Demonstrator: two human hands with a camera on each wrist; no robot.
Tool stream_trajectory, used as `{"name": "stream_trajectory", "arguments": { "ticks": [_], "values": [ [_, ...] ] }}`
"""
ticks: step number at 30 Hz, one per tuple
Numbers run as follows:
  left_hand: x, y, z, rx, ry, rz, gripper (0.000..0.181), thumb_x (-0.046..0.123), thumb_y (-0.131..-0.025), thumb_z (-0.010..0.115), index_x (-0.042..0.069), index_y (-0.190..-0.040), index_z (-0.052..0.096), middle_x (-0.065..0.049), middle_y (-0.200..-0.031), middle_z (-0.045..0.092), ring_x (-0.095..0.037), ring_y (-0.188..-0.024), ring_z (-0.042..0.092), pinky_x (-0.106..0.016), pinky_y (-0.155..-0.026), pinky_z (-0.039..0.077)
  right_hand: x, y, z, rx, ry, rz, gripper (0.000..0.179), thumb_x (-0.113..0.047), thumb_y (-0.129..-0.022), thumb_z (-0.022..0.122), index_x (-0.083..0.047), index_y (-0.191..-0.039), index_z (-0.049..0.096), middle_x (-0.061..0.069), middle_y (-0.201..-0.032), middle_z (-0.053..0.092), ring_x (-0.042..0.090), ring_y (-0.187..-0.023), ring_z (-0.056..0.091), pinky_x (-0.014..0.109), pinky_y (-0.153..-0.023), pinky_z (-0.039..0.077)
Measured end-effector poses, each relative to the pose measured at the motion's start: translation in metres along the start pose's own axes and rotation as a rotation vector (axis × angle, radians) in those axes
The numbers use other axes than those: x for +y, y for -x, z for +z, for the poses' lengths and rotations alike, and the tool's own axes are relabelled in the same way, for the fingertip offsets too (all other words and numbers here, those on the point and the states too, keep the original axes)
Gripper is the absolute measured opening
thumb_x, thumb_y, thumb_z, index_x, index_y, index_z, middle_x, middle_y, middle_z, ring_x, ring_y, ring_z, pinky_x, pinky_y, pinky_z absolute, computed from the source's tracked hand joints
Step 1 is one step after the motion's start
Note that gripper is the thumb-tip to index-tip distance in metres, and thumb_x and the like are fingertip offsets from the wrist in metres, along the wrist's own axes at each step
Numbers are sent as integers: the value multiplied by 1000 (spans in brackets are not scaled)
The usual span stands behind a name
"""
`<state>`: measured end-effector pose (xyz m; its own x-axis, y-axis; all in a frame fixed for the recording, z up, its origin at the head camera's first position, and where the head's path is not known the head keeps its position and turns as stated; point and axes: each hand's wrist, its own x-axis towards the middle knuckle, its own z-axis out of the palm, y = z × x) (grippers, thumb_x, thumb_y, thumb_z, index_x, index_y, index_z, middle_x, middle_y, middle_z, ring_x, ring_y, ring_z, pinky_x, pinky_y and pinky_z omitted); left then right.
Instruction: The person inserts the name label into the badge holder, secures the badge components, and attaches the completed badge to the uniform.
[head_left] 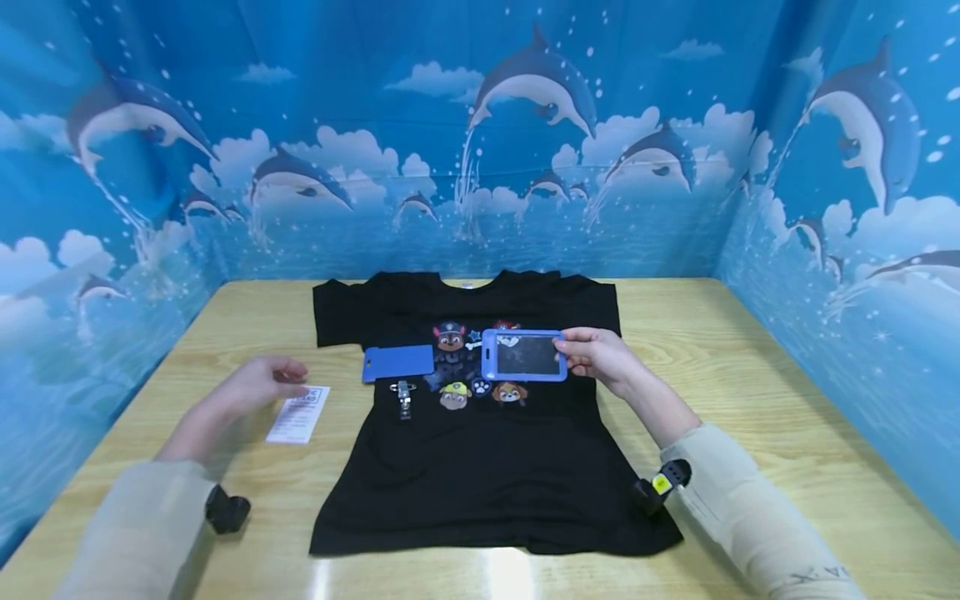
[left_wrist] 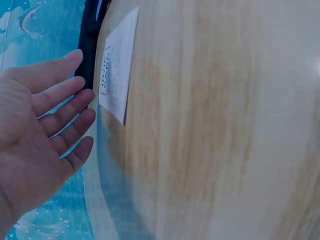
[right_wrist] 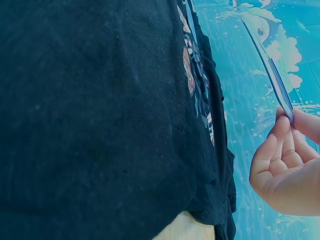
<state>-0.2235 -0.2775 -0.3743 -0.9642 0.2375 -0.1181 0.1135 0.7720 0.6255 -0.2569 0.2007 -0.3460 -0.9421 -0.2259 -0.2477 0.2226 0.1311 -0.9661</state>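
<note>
My right hand pinches the right end of a blue badge holder frame with a dark clear window, held above a black T-shirt. From the side, the right wrist view shows the thin holder between thumb and fingers. My left hand hovers by a white printed card on the table; the left wrist view shows the hand with loosely extended fingers, apart from the card. On the shirt lie a flat blue panel and a metal badge clip with a clear strap.
The T-shirt lies spread on a wood-grain table, cartoon dogs printed on its chest. A blue dolphin-patterned curtain surrounds the back and sides. Black wrist cameras sit on both sleeved forearms.
</note>
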Motion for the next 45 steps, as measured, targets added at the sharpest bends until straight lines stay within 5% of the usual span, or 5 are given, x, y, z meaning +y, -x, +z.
{"name": "stream_trajectory", "arguments": {
  "ticks": [6, 18, 36, 45],
  "values": [
    [-2, -1, 1, -45, -39, -33, 50, 14, -80, 69, -13, -118, 52, -29, -116, 54, -41, -105, 51, -52, -89, 40, 1, -1, 0, 2, -2, 3, 18, -11, -91, 58, -1, -105, 56, -2, -71, 64, 10, -62, 54, 21, -60, 45],
    [-3, 0, 3, -54, -83, 36, 36, 8, -75, 70, -8, -105, 59, -19, -100, 58, -32, -92, 53, -50, -82, 42, 0, 0, 0, -4, -13, 0, 12, -11, -90, 60, -4, -100, 58, -3, -69, 62, 9, -60, 54, 21, -59, 45],
    [-2, 0, 3, -76, -73, 38, 21, 4, -76, 67, -5, -95, 62, -10, -90, 58, -23, -82, 52, -41, -75, 44, 5, 0, 2, -17, -21, -10, 29, -15, -89, 62, 5, -110, 56, -2, -72, 65, 10, -62, 55, 22, -62, 45],
    [-2, 5, 3, -16, -115, 34, 45, 13, -77, 72, -12, -110, 55, -24, -104, 55, -36, -94, 52, -52, -83, 41, 2, 0, 2, 5, -20, -6, 25, -11, -90, 59, 4, -109, 54, -1, -72, 65, 10, -61, 54, 23, -62, 45]
  ]
}}
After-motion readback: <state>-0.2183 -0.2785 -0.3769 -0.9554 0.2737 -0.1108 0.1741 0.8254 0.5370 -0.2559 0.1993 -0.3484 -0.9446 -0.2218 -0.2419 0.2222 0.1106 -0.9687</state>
